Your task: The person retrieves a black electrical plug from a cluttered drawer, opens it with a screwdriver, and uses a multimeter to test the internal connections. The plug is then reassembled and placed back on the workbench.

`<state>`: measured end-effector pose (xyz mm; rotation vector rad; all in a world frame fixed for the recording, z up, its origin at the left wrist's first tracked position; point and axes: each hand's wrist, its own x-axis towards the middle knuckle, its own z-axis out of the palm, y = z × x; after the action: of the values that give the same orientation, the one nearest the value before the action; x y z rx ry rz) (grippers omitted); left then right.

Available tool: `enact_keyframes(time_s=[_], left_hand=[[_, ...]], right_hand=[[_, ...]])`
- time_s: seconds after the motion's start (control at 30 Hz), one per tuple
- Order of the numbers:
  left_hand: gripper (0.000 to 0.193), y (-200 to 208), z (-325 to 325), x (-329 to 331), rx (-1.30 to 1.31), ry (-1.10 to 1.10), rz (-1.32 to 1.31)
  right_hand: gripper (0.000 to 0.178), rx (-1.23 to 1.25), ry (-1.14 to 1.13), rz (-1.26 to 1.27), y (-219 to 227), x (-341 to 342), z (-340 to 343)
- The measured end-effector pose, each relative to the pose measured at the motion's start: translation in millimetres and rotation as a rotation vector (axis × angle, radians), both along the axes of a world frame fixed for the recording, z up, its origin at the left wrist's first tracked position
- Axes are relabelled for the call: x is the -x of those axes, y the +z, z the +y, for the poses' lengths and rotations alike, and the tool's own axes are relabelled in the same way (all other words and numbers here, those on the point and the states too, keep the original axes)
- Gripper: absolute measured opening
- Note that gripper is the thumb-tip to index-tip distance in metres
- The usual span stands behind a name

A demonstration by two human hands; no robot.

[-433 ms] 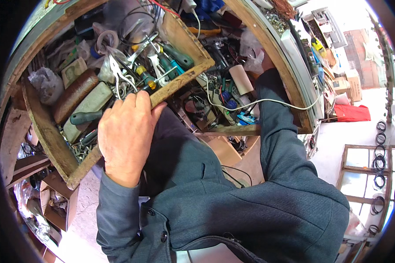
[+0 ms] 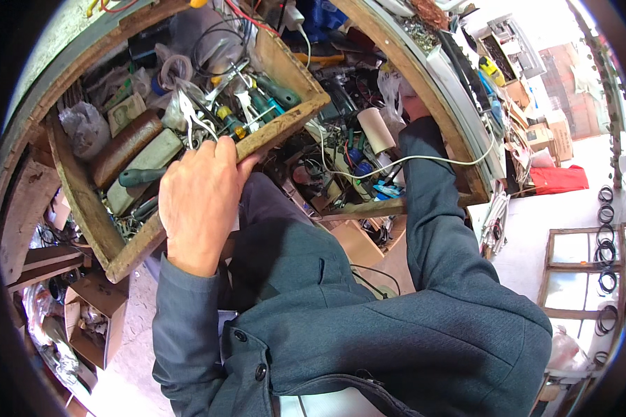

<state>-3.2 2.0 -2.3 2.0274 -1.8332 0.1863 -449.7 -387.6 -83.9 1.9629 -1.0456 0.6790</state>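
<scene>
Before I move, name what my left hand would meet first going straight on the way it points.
Most likely the pliers in the drawer, just beyond the knuckles of the left hand; depth is hard to judge.

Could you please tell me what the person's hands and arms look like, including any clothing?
The left sleeve and right sleeve are long, matching, dark grey-blue cloth. The left hand is bare, with no glove or ring visible. Only a small part of the right hand shows, too little to describe.
</scene>
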Motion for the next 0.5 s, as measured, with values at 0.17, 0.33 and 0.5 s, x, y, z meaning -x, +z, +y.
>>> enact_keyframes(time_s=[0.17,0.33,0.5], left_hand=[[0.041,2,2,1,-0.045,0.035,-0.004],[0.066,15,-13,11,0.22,-0.054,0.154],[0.091,29,-55,35,0.388,-0.453,0.192]], right_hand=[[0.064,-0.53,-0.027,-0.299,-5,-44,34],[0.047,-1.341,0.438,-1.073,-27,-5,28],[0.03,-1.821,0.721,-0.991,77,-133,151]])
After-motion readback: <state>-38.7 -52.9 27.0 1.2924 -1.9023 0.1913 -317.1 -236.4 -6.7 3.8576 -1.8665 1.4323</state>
